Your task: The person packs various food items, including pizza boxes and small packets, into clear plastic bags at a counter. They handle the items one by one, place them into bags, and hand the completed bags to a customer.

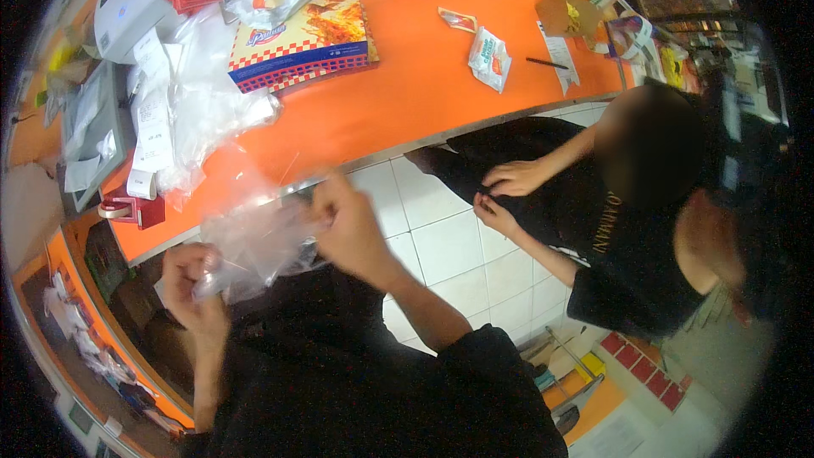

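Note:
A clear plastic bag (257,245) stretches between my two hands, just off the front edge of the orange counter (413,76). The fingers of my left hand (191,280) pinch its lower left side. My right hand (346,222), blurred by motion, is curled on the bag's right side. Nothing can be made out inside the bag. Past it on the counter, a printed food box (302,51) bears a wrapped item (270,0) on its top. Left of the box lies a pile of clear plastic bags (210,102) with paper receipts (152,127) over it.
A red tape dispenser (137,211) stands at the counter's left corner, near a white printer-like device (130,9). A printed wrapper packet (489,60), a black pen (547,63) and a receipt (563,67) lie farther right. A seated person in black (610,222) is at my right.

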`<state>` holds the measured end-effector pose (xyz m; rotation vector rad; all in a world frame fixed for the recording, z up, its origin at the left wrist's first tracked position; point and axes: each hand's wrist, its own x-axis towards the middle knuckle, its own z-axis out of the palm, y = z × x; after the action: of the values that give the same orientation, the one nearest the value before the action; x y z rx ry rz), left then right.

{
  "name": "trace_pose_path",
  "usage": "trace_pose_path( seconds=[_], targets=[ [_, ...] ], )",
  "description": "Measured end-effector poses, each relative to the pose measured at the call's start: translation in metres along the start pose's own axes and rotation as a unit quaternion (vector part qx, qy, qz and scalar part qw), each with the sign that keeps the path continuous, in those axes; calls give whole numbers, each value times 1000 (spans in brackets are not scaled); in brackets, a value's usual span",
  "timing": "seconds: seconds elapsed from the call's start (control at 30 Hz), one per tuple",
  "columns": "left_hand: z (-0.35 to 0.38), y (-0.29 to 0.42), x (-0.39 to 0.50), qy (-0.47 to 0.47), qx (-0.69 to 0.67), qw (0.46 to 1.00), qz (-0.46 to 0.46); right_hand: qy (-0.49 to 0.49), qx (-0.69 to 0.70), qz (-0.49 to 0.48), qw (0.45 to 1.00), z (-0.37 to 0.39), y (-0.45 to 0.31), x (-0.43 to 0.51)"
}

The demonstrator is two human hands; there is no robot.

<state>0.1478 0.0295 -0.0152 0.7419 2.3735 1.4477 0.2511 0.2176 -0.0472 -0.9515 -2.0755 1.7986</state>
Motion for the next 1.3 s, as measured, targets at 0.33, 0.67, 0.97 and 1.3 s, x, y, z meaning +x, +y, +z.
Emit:
trace_pose_path(
  seconds=[0.33, 0.67, 0.97, 1.3],
  targets=[
    [-32, -36, 21, -9, 235, 968, -82, 251, 10, -41, 967, 26, -8, -34],
    [-67, -23, 32, -108, 138, 967, 188, 170, -59, -45, 983, 89, -66, -53],
    [-137, -18, 9, -276, -185, 943, -24, 9, -350, -272, 896, 172, -70, -54],
    [-183, -32, -15, -446, -219, 861, 109, 248, -243, -113, 931, 219, -48, -38]
  ],
)
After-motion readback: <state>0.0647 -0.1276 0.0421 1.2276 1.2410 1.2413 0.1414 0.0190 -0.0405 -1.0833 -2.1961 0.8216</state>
